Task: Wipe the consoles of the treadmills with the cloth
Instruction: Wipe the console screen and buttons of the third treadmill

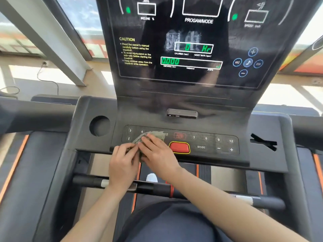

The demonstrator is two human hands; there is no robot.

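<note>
The cloth (151,136) lies bunched on the console (201,119), under our right hand's (157,152) flat fingers; our left hand (124,163) pinches its near edge.

Black plastic treadmill console (262,130), white markings; grey-green crumpled cloth (148,137); red oval button (179,147) rimmed yellow; green display digits (170,61); yellow caution text (127,39); blue round buttons (247,62); orange-striped black side rail (14,168).
</note>
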